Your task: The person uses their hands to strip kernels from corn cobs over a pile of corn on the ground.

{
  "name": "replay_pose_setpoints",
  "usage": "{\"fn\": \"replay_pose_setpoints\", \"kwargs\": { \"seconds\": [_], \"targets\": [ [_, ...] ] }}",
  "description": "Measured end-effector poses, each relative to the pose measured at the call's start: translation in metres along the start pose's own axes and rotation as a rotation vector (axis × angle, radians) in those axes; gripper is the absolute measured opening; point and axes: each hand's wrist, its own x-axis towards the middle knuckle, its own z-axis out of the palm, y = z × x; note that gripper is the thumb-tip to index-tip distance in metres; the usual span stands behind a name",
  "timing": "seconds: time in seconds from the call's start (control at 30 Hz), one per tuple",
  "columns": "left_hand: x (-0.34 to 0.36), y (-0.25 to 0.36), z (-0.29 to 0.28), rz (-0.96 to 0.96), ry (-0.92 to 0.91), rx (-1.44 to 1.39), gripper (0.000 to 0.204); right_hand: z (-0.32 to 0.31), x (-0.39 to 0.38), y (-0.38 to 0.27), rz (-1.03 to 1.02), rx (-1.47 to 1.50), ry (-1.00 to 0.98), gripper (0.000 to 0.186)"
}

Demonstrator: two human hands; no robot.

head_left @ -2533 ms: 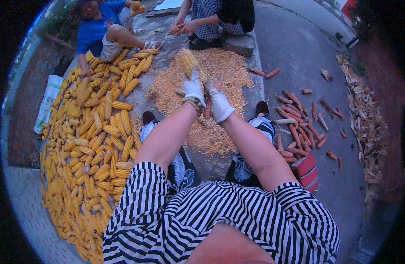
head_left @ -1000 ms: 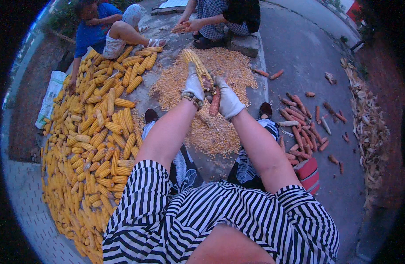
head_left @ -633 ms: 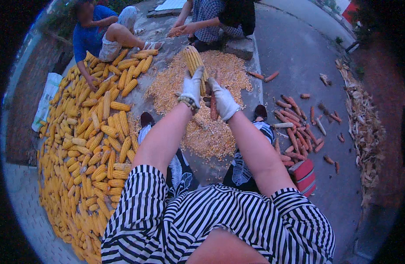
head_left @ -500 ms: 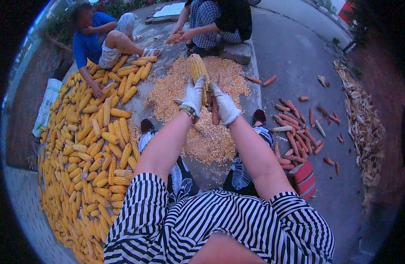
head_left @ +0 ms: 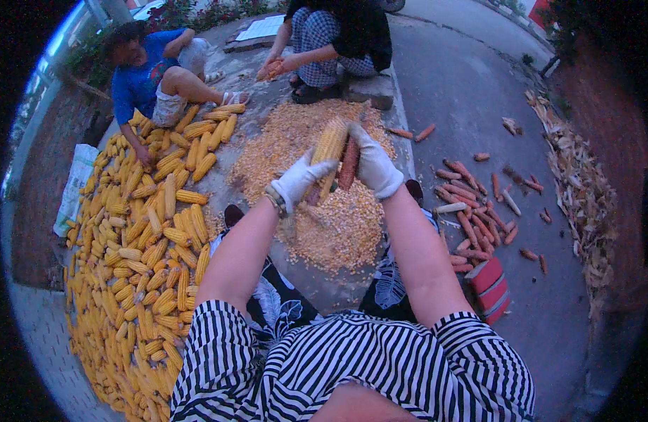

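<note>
A yellow ear of corn (head_left: pixel 329 146) leans up and to the right between my hands, some of its rows of kernels partly gone. My left hand (head_left: pixel 301 180), in a white glove, is closed around its lower part. In my right hand (head_left: pixel 376 166), also gloved, a bare reddish corncob (head_left: pixel 348 166) lies against the ear's right side. The right fingertips reach over the ear's upper end. Both hands are above a pile of loose kernels (head_left: pixel 341 228) between my feet. Something darker sits under the ear, too hidden to name.
Many yellow ears (head_left: pixel 144 267) cover the ground at left. Stripped cobs (head_left: pixel 472 204) lie scattered at right, beside a red and grey block (head_left: pixel 488 288) and a strip of dry husks (head_left: pixel 577 190). A person in blue (head_left: pixel 137 84) reaches into the ears; another (head_left: pixel 338 42) squats ahead, holding kernels.
My hands have tipped the ear from nearly upright to leaning right and brought it lower. The left hand has shifted left and down; the right hand has moved slightly right, over the ear's top.
</note>
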Motion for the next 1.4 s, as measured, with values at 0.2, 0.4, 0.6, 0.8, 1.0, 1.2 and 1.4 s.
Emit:
{"fn": "replay_pose_setpoints", "kwargs": {
  "seconds": [0.2,0.4,0.6,0.8,1.0,1.2,1.4],
  "targets": [
    [-0.002,-0.018,-0.003,0.354,0.331,0.927,0.073,0.0,-0.002,0.008,-0.039,-0.228,0.042,0.038],
    [-0.028,0.002,0.006,0.274,0.351,1.06,0.078,0.003,0.002,0.021,-0.053,-0.086,0.064,0.034],
    [-0.018,-0.005,-0.001,0.326,0.248,1.173,0.076,-0.003,0.002,0.018,-0.023,0.141,0.128,0.031],
    [-0.017,-0.016,0.005,0.079,0.227,1.136,0.068,-0.004,0.0,0.04,0.151,-0.123,0.266,0.029],
    [-0.027,-0.013,0.015,0.054,0.3,1.28,0.066,-0.009,0.003,0.051,0.041,0.051,0.258,0.029],
    [-0.026,-0.029,-0.011,0.302,0.238,1.174,0.064,-0.022,0.0,0.058,0.14,0.173,0.187,0.034],
    [-0.008,-0.094,-0.043,0.184,0.102,0.622,0.071,-0.009,0.013,0.08,0.184,0.272,0.044,0.043]
  ]
}}
